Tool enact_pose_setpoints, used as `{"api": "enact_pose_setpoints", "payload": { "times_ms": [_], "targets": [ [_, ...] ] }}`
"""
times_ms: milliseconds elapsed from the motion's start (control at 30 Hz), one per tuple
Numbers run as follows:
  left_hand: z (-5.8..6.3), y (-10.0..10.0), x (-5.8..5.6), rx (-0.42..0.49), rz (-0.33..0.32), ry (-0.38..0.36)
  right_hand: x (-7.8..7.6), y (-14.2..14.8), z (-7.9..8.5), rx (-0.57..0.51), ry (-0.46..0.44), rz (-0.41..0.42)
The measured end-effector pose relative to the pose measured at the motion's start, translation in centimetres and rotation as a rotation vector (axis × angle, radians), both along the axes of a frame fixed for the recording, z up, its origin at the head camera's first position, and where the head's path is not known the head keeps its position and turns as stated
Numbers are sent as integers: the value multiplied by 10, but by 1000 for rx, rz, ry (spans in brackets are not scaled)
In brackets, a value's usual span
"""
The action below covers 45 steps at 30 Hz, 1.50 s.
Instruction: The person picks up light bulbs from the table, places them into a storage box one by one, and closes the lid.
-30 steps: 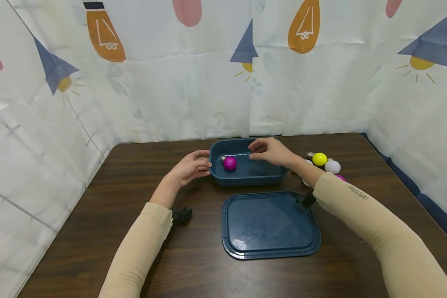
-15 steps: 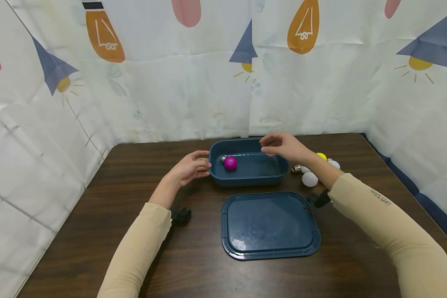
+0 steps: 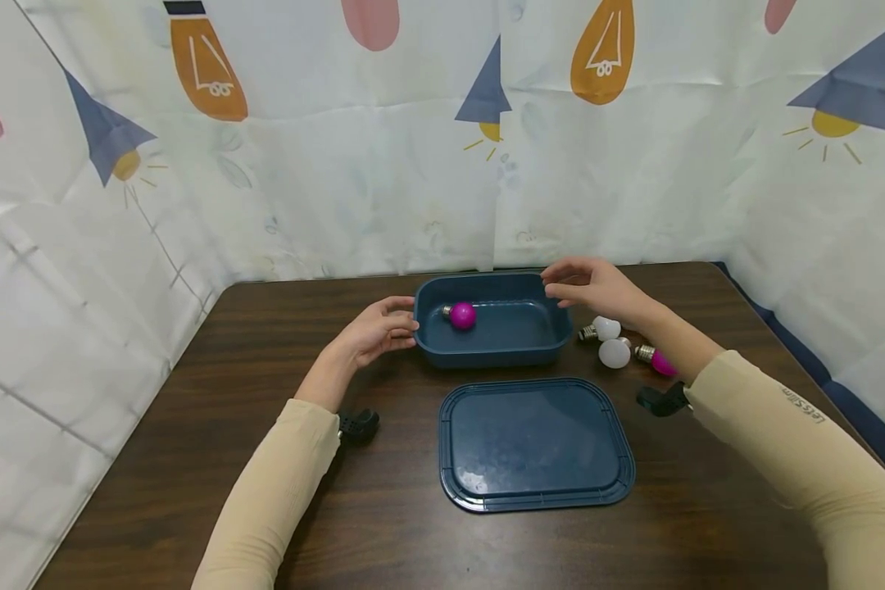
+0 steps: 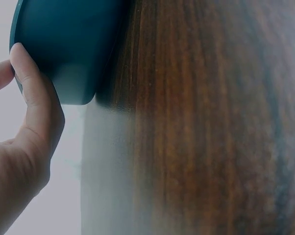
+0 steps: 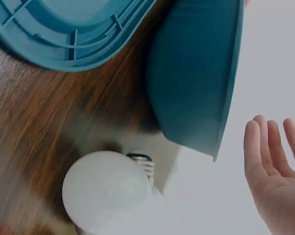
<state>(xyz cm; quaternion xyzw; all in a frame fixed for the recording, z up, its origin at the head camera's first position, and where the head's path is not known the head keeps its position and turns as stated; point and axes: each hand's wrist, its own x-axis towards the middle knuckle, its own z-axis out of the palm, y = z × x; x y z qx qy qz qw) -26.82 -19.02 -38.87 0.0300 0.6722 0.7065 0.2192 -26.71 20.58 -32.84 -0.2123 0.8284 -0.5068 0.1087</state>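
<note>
A magenta light bulb [image 3: 463, 316] lies in the blue rectangular box [image 3: 494, 359], toward its left end. My left hand [image 3: 383, 330] rests its fingers against the box's left end; the left wrist view shows a fingertip [image 4: 21, 53] on the outer wall near the rim. Above the box's right end hovers my right hand [image 3: 593, 287], fingers loosely extended and holding nothing. In the right wrist view this hand [image 5: 275, 171] is apart from the box wall [image 5: 196, 73]. Beside the box on the right lie white bulbs [image 3: 614, 354] and another magenta bulb [image 3: 662, 363], partly behind my wrist.
A dark blue lid [image 3: 537, 447] lies flat on the brown wooden table [image 3: 383, 524], in front of the box. Behind the table hangs a white printed curtain [image 3: 413, 197]. My right forearm crosses over the bulb area.
My right hand has moved rightward from over the box's interior to its right end. The magenta bulb in the box has shifted slightly right. My left hand stays in place.
</note>
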Motion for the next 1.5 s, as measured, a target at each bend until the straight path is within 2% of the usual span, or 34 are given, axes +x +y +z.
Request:
{"api": "enact_pose_setpoints", "payload": {
  "times_ms": [300,533,867,1167,1500],
  "targets": [
    [0,0,-2,5,1,9,11,15,1,-15,2,-45],
    [-1,1,-2,-2,3,4,18,29,-4,-25,14,-40],
    [-4,-1,-2,2,4,0,33,43,-14,-13,9,-92],
    [-3,-2,-2,9,-11,10,47,52,-16,26,39,-101],
    [-4,-2,-2,5,-1,4,63,72,-18,-1,80,-127]
  ]
}}
